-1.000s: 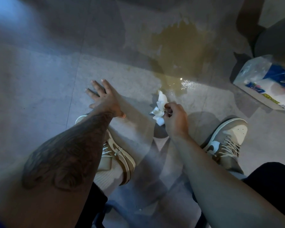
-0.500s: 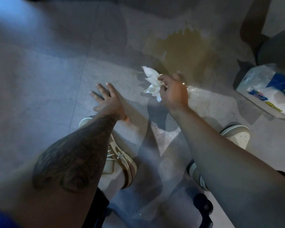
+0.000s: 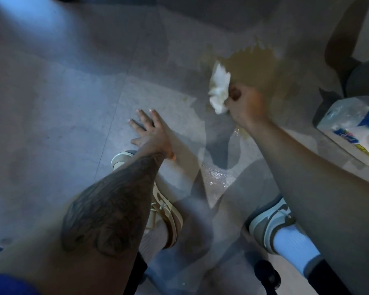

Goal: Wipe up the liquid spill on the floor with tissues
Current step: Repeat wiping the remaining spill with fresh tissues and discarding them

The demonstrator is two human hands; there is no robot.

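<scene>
A brownish liquid spill (image 3: 256, 64) spreads over the grey tiled floor at the upper right. My right hand (image 3: 246, 105) grips a crumpled white tissue (image 3: 218, 87) at the spill's near-left edge; whether the wad touches the floor I cannot tell. A thin wet streak (image 3: 218, 175) glistens on the tile closer to me. My left hand (image 3: 150, 130) lies flat on the floor with fingers spread, left of the spill and holding nothing.
A plastic pack of tissues (image 3: 354, 128) lies on the floor at the right edge. My two sneakers (image 3: 164, 211) (image 3: 271, 222) stand near the bottom centre. A dark chair base (image 3: 337, 50) with its shadow sits at the upper right, beyond the spill.
My right hand has carried the tissue away from me and to the right, from near my feet up to the edge of the spill. My left hand stays flat on the floor.
</scene>
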